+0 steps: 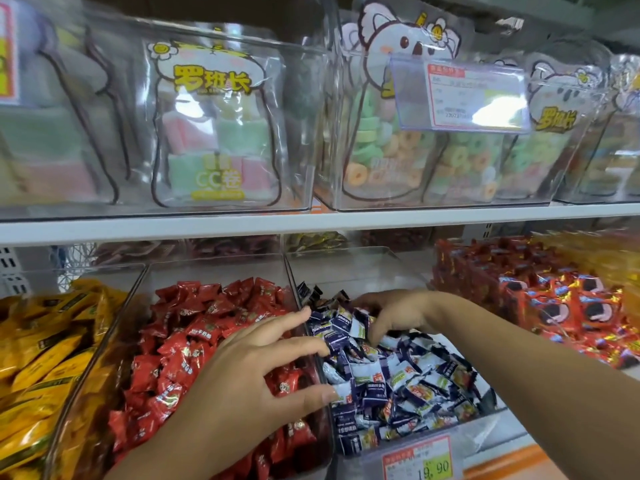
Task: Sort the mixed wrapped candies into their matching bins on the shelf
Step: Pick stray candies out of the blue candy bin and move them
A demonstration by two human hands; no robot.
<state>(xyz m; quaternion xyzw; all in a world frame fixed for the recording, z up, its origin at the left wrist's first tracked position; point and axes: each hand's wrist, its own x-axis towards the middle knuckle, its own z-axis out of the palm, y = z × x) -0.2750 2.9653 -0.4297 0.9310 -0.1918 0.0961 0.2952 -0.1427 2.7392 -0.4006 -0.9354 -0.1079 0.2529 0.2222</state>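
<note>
Digging around in the lower shelf (pixel 311 221) bins, the person has both hands down among the loose sweets. The left hand (pixel 249 362) lies flat and spread over the red candies (pixel 180 341). Its fingers are straight and holding nothing, with the tips reaching past the clear divider (pixel 294 282) toward the next bin. The right hand (pixel 391 313) is in that next bin, on top of the blue-and-white candies (pixel 398 379), with its fingers curled down into the pile. Honestly can't tell if it has one pinched or is just raking through, because the fingertips are buried. No stray piece clearly stands out in either heap from this angle, so which one needs moving is a guess. As for handling, these look like tiny pillow-pack sweets: super light, with glossy crinkly wrappers that are probably slick. They sit in a loose pile that will likely shift and slide as soon as it's poked. They don't look fragile, so a firm pinch should be fine. Best bet is probably thumb and forefinger across the puffy middle, or grabbing a crimped end flap when one is half buried. Scooping would likely drag neighbours along. Yellow packs (pixel 45 348) sit in the bin to the left, red-orange ones (pixel 554 306) off to the right, and a price tag (pixel 417 459) hangs on the front.
</note>
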